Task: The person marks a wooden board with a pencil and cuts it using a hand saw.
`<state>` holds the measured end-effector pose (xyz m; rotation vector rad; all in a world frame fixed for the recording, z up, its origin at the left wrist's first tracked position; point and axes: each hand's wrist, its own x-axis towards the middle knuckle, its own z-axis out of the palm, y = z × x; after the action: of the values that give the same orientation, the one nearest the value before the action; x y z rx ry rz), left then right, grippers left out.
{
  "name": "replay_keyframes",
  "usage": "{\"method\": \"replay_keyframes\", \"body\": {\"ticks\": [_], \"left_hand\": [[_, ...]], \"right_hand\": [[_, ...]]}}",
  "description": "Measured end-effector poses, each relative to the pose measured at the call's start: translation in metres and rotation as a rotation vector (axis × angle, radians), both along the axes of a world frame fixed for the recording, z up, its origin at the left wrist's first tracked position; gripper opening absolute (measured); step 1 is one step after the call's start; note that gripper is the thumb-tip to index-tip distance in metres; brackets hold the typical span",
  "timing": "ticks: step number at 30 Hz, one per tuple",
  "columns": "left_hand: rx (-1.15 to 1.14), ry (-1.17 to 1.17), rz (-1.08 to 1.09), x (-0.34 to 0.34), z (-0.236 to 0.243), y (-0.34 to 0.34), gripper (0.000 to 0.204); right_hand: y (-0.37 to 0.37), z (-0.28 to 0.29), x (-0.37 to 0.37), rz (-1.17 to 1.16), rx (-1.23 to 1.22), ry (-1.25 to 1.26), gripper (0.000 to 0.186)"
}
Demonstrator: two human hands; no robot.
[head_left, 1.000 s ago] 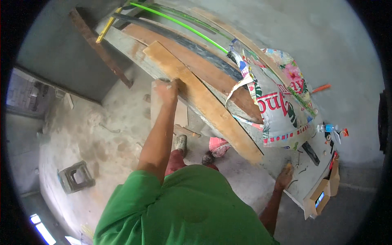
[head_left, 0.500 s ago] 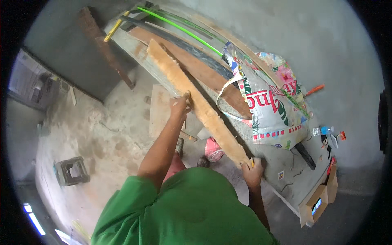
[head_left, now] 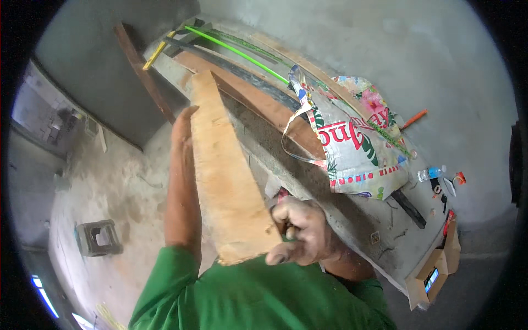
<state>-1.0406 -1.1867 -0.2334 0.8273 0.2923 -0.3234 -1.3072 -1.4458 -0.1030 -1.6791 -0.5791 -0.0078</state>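
Note:
A long, pale wooden board [head_left: 225, 170] with rough edges is raised in front of me, its near end broad and close. My left hand [head_left: 187, 118] grips the board's left edge toward the far end, fingers partly hidden by the wood. At the near right corner is my right hand [head_left: 305, 231], fingers curled and thumb beside the corner. What those fingers hold is hidden. Behind the board, a concrete ledge [head_left: 352, 220] carries a reddish-brown plank [head_left: 253, 113] and a printed white bag [head_left: 357, 148] with a strap.
A green strip [head_left: 236, 47], a dark bar [head_left: 410, 209] and a yellow level-like tool [head_left: 157, 53] rest on the ledge. A water bottle [head_left: 432, 174] and an open cardboard box [head_left: 434, 272] are at its right. A hollow block [head_left: 99, 238] stands on the floor.
The board's near end has swung left and come up closer to me. Both hands moved left with it. The yellow pencil-like piece earlier seen at my right hand is out of sight.

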Motion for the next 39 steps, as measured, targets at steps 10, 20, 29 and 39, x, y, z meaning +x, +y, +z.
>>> {"method": "replay_keyframes", "body": {"ticks": [10, 20, 29, 39], "left_hand": [[0.210, -0.038, 0.055, -0.015, 0.022, 0.011, 0.033], [0.111, -0.079, 0.043, -0.013, -0.088, -0.022, 0.038], [0.329, 0.074, -0.218, -0.070, -0.158, -0.092, 0.022], [0.557, 0.040, -0.640, -0.019, -0.158, -0.052, 0.043]], "right_hand": [[0.008, 0.001, 0.003, 0.001, -0.005, -0.110, 0.059], [-0.084, -0.089, -0.040, -0.396, 0.196, 0.367, 0.036], [-0.162, -0.220, -0.101, -0.870, -0.713, 0.612, 0.038], [-0.115, -0.148, -0.004, -0.796, -0.550, 0.315, 0.041]]}}
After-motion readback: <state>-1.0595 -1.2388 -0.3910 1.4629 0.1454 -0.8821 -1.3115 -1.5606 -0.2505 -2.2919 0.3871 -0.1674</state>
